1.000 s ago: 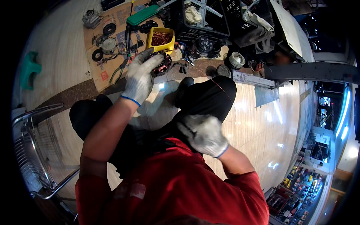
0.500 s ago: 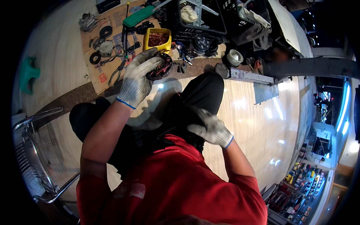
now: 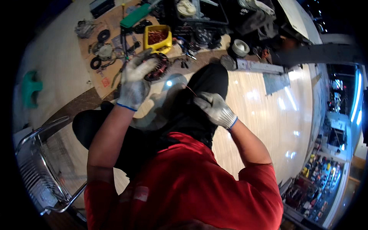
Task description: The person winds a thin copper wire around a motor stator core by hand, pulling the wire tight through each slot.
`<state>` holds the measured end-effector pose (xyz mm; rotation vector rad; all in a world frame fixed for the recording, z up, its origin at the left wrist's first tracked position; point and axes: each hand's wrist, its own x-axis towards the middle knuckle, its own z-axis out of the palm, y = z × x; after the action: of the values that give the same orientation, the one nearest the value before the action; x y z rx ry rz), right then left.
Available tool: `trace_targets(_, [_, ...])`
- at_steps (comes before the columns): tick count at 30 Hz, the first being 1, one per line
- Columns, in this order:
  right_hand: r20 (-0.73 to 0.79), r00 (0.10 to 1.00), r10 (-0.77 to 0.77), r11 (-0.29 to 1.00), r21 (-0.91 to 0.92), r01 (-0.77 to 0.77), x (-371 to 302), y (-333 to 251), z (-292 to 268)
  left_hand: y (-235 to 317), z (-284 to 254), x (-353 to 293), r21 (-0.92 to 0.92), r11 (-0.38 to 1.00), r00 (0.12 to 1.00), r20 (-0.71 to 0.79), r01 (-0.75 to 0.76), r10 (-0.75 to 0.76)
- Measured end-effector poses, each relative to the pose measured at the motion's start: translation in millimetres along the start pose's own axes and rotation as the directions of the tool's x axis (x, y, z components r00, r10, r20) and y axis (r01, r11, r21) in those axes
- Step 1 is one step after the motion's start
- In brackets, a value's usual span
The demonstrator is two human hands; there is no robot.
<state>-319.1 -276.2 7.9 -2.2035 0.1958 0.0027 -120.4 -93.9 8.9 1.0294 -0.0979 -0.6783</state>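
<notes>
My left hand [image 3: 133,84], in a white knitted glove with dark fingertips, is closed around the edge of a round dark motor stator [image 3: 160,68] with copper windings. My gloved right hand [image 3: 217,109] is over my right thigh, its thumb and fingers pinched together. A thin reddish copper wire [image 3: 190,91] runs up and left from those fingertips; its far end is too fine to follow. Just beyond the stator stands a yellow container [image 3: 161,49] holding a heap of copper-coloured pieces. Pliers [image 3: 115,79] lie on the cardboard next to my left hand, partly blurred.
Cardboard [image 3: 89,61] bears black rings, motor parts and a green-handled tool [image 3: 135,16]. Black crates [image 3: 209,15] stand at the back. A white round cup-like part [image 3: 240,47] sits near a metal beam [image 3: 260,66]. A chrome-framed chair [image 3: 44,165] and green stool [image 3: 30,89] are at left.
My right hand has moved slightly up and left, and a copper wire now shows at its fingertips. The left hand keeps hold of the stator. The whole view has shifted slightly.
</notes>
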Motion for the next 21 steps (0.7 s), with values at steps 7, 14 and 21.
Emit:
trace_targets(7, [-0.128,0.918,0.375,0.593,-0.729,-0.344,-208,106,-90,-25,-26,12,-0.022,0.981,0.976,-0.099,0.194,-0.195])
trace_targets(14, [-0.533,0.278,0.799,-0.116,-0.591,-0.799,-459,92,-165,-42,-59,36,-0.207,0.97,0.985,-0.09,0.125,-0.146])
trace_targets(21, [-0.608,-0.122,0.785,-0.473,-0.46,-0.751,-568,60,-130,-42,-51,23,-0.201,0.972,0.99,0.1,0.122,-0.104])
